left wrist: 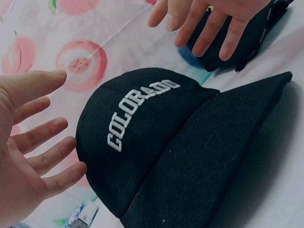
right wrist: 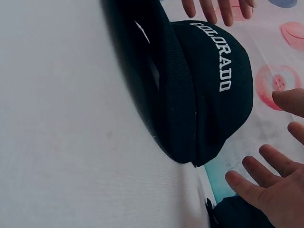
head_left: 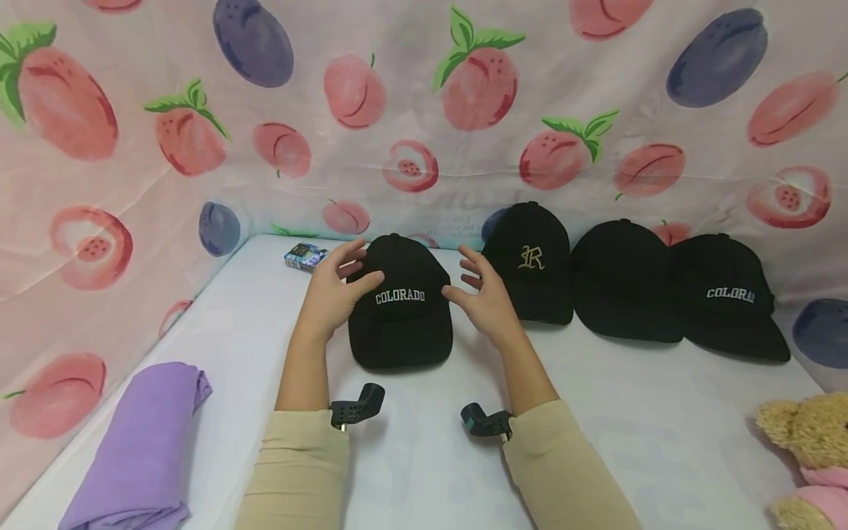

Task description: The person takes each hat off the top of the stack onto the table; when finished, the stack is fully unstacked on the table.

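A black baseball cap (head_left: 400, 335) with white COLORADO lettering rests brim forward on the white surface. On its left is my left hand (head_left: 334, 294), fingers spread and loosely bent; in the left wrist view its fingertips (left wrist: 71, 173) meet or nearly meet the cap's edge. To the cap's right, my right hand (head_left: 489, 305) is held with thumb and fingers apart. A gap separates that hand (right wrist: 280, 187) from the cap (right wrist: 223, 95) in the right wrist view. Neither hand grips anything.
Three more black caps line the back right: one with a gold R (head_left: 530, 283), a plain one (head_left: 623, 287), another COLORADO one (head_left: 725, 316). A small blue box (head_left: 305, 256) lies behind my left hand. Folded purple cloth (head_left: 135, 449) is front left, a teddy bear (head_left: 811, 434) front right.
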`<state>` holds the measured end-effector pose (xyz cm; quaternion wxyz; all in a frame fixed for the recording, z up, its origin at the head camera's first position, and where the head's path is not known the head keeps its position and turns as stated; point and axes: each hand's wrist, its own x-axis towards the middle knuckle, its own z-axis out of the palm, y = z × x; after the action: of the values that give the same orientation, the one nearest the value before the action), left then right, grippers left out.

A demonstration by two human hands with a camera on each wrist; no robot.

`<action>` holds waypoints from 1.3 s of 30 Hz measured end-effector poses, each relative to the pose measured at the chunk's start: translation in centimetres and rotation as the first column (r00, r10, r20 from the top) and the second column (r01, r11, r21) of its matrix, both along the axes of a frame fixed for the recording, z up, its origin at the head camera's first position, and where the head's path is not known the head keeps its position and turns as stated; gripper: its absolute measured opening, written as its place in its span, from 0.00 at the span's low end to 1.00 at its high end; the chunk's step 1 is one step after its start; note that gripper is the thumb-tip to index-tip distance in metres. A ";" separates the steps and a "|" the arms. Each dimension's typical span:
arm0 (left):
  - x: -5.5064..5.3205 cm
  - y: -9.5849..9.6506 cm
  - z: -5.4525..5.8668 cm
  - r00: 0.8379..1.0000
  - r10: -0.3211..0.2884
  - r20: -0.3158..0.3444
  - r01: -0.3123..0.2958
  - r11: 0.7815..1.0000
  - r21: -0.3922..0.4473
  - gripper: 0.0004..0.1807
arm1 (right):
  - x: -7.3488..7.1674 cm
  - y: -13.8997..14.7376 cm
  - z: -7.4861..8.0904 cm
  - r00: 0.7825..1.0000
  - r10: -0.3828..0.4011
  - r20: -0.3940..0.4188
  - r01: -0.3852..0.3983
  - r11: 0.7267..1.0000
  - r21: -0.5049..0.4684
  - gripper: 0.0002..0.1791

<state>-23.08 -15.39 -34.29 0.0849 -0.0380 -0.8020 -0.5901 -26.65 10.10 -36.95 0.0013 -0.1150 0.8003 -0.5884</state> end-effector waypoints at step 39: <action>-0.8 -1.0 -2.4 0.941 0.061 0.333 0.036 0.960 -0.277 0.48 | -0.3 -1.5 -1.6 0.987 0.057 0.151 -0.076 0.990 0.122 0.46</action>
<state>-23.83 -16.39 -36.64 -0.0567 0.0574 -0.8798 -0.4684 -27.00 8.55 -38.51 0.0874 -0.0975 0.8297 -0.5427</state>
